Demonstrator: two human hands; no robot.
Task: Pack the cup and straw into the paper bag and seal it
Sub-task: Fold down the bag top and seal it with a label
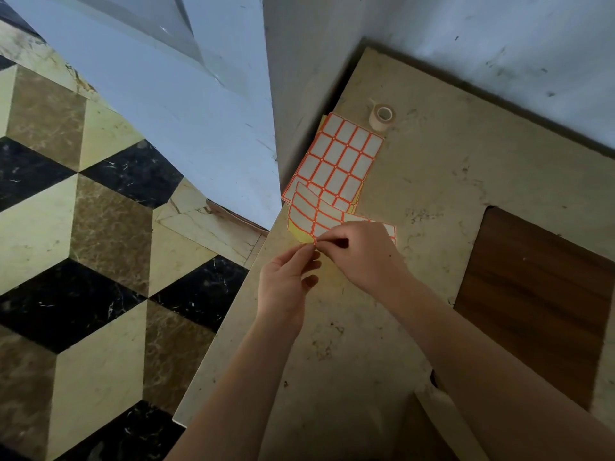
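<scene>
Two hands meet at near corner of label sheet [312, 216]: left hand [286, 284] and right hand [359, 254] pinch it, fingers narrow; tape roll [382, 117] lies far.

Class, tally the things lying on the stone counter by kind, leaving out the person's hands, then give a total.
Label sheets: 2, one flat and one pinched by both hands
Tape rolls: 1
Total: 3

Scuffed pale wall [466, 34], white door [166, 94], cube-patterned marble floor [83, 261], beige stone counter [416, 181], dim light
</scene>
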